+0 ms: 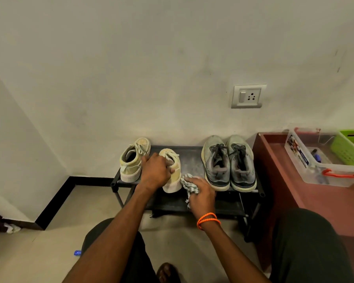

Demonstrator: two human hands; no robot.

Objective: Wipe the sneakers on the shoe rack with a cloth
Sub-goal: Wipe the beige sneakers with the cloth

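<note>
Against the wall, the shoe rack [192, 160] carries two pairs. Our left hand [154, 172] grips the cream sneaker [172, 172]; our right hand [201, 193] clutches the cloth [189, 183] beside its heel. Next, we judge, wipe that side.

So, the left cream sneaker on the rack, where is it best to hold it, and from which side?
Probably at the heel collar of the left cream sneaker, from above and the front: its heel faces the person, the opening is up, and it stands upright on the shoe rack.
</note>
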